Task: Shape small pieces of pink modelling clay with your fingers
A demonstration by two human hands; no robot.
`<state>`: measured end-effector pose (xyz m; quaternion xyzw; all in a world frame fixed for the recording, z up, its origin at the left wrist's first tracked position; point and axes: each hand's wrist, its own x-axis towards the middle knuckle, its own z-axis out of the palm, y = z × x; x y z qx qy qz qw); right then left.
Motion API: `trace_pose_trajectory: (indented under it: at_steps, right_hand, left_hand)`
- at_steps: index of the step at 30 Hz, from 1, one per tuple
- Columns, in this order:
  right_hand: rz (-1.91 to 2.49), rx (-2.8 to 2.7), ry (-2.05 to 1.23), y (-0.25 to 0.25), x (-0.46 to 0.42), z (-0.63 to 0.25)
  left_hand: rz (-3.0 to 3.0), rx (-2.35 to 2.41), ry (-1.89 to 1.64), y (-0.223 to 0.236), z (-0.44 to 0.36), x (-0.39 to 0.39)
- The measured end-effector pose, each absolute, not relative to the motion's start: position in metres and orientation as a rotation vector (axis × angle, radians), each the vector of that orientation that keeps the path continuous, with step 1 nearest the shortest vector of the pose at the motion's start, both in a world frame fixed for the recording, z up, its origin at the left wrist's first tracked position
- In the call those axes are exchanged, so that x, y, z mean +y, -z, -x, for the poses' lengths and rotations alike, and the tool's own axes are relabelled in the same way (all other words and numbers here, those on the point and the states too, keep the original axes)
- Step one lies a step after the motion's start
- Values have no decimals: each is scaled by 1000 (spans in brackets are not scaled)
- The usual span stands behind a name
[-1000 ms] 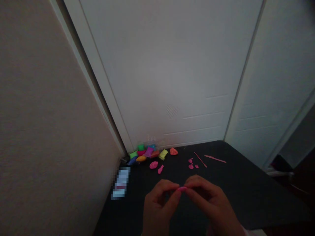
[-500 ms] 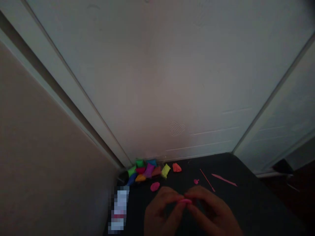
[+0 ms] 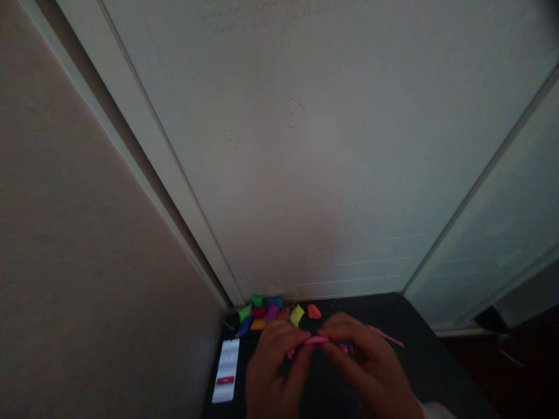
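A flat piece of pink modelling clay is pinched between both hands above the black table. My left hand grips its left end between thumb and index finger. From the other side, my right hand pinches the right end the same way. Bits of pink show past the fingers: one at the left hand and another within the right hand's finger gap, both mostly hidden. Just beyond the hands lies an orange-red lump of clay. A pink pointed tool is partly covered by my right hand.
Several coloured clay packets are heaped at the table's back left, with a yellow packet beside them. A lit phone lies along the left edge. A white panel rises behind the black table, and a wall stands left.
The view has tilted up and shifted. Both hands are slightly higher in the picture, still pinching the pink clay, and now cover the small pink pieces and the thin stick.
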<state>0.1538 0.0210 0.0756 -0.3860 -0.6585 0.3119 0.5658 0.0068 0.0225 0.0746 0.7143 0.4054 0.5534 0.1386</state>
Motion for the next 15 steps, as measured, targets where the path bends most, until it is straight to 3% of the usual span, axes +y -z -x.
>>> trace_pose_trajectory:
  at_steps: [15]
  right_hand:
    - [770,-1623,-460,-84,-6,-157]
  left_hand:
    - [-2093,1059,-1764,-76,-10,-1]
